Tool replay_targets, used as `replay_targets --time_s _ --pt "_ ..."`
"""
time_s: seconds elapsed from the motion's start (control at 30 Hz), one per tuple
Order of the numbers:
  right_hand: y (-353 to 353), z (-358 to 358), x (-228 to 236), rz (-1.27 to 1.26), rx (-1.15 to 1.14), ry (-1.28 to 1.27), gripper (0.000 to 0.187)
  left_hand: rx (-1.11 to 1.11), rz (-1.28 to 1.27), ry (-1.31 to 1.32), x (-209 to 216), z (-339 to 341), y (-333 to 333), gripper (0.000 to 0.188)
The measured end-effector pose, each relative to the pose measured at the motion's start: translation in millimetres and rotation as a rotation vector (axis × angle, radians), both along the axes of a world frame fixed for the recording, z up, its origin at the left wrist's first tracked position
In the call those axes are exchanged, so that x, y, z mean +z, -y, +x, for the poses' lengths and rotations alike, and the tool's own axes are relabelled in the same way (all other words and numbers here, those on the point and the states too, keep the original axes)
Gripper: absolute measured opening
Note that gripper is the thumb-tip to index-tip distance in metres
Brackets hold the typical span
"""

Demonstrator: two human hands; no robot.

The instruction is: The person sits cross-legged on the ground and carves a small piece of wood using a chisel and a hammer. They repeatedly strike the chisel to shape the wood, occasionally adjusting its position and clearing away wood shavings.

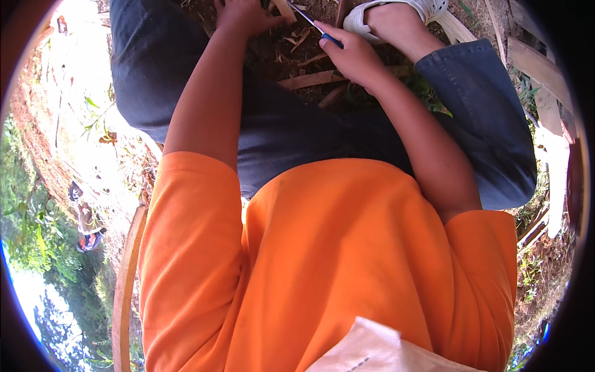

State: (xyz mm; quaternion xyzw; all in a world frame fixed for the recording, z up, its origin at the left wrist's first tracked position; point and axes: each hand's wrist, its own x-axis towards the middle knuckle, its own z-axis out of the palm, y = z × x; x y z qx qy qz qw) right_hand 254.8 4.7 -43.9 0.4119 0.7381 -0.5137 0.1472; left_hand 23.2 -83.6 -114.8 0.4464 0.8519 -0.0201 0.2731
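My left hand (243, 16) is low at the top edge, its thumb against a pale wooden strip (284, 10). Its fingertips are partly cut off by the frame, and the strip appears gripped there. My right hand (354, 57) is closed around the blue handle (332, 41) of a thin-bladed knife. The metal blade (304, 15) points up and left, close beside the strip. Where its tip ends is out of frame.
Cut wooden strips (313, 79) and shavings lie on the soil between my bent legs. A white shoe (396, 13) is beyond my right hand. More boards (538, 65) lie at the right. One long board (127, 291) runs along my left side, with greenery farther off.
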Motion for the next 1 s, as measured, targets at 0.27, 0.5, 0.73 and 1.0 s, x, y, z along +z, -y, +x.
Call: replay_targets --time_s 0.27,0.5,0.73,1.0 --pt "-0.3 3.7 -2.9 0.096 0.083 -0.009 0.046 0.03 0.018 0.029 0.3 -4.4 0.7 0.154" --pt "3.3 9.0 -12.8 0.141 0.037 -0.081 0.045 0.014 0.024 0.02 1.1 -2.7 0.3 0.154" --pt "3.3 5.0 -15.0 0.121 0.058 -0.067 0.045 -0.007 0.045 -0.003 -8.1 -4.5 -0.9 0.154" --pt "-9.3 -39.6 -34.3 0.001 -0.086 -0.058 0.046 0.009 0.039 0.0 -3.7 -1.2 -3.3 0.151"
